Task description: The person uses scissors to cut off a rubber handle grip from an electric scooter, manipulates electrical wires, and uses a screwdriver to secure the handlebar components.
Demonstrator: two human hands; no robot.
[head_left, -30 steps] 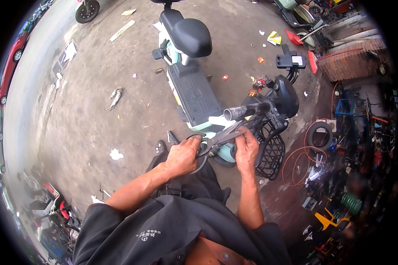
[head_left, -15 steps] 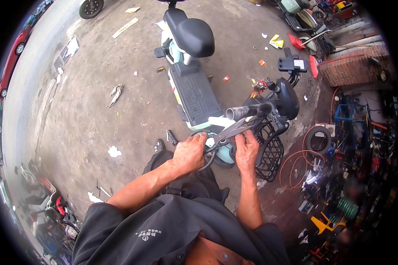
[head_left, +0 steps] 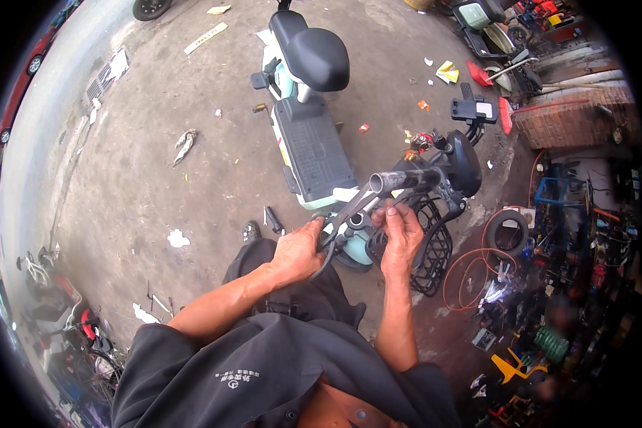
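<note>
A pale mint electric scooter (head_left: 314, 150) stands with its dark handlebar assembly (head_left: 460, 164) off to the right, a bare metal tube (head_left: 399, 182) jutting leftward from it. Below that tube, the round open top (head_left: 358, 221) of the front stem shows, with black cables (head_left: 346, 210) running beside it. My left hand (head_left: 298, 246) is closed round black cables left of the stem. My right hand (head_left: 399, 239) is just right of the stem, fingertips pinched among the cables; what exactly they hold is unclear. A black wire basket (head_left: 431, 264) sits beyond my right hand.
A black tool (head_left: 273, 220) and litter lie on the concrete ground (head_left: 192, 178). At right are a tyre (head_left: 524, 235), an orange hose (head_left: 453, 271), a brick ledge (head_left: 571, 118) and cluttered parts. Bikes (head_left: 93, 335) stand lower left; cars (head_left: 7, 107) line the road at far left.
The black cable bundle across the stem has shifted up and left, exposing the stem's round opening. My right fingers have moved off its front to behind it; my left hand has shifted slightly left.
</note>
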